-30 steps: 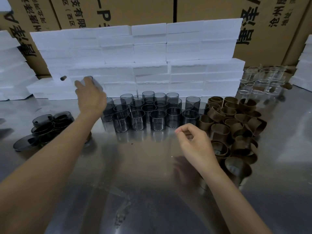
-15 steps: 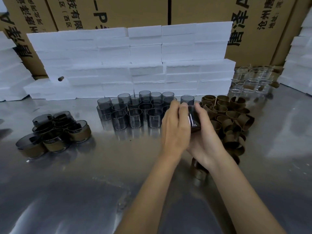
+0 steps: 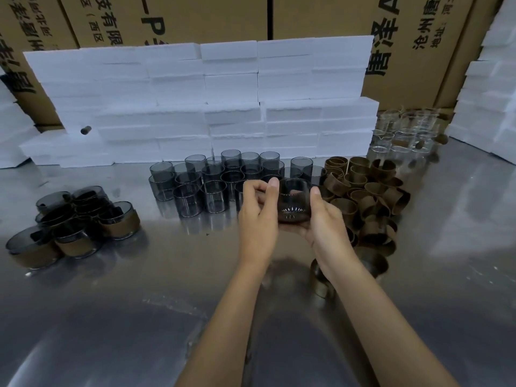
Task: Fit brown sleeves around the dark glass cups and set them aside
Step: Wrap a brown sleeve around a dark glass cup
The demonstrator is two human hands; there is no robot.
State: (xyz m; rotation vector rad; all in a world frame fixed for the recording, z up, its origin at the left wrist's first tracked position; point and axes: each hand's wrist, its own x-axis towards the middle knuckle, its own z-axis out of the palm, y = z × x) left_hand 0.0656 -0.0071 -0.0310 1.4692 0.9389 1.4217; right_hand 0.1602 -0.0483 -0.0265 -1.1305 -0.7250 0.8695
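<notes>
— What do the hands hold above the steel surface (image 3: 111,317)?
— One dark glass cup (image 3: 293,201), tilted, base toward the camera. The right hand (image 3: 325,220) cradles it, its grip curled round the cup; the left hand (image 3: 258,219) pinches its rim.
— And around it?
— Bare dark cups (image 3: 212,181) behind, loose brown sleeves (image 3: 365,194) at right, sleeved cups (image 3: 75,222) at left.

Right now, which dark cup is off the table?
The dark cup held between the left hand and right hand; the others stand on the table.

White foam slabs (image 3: 231,88) against cardboard cartons (image 3: 212,18)
</notes>
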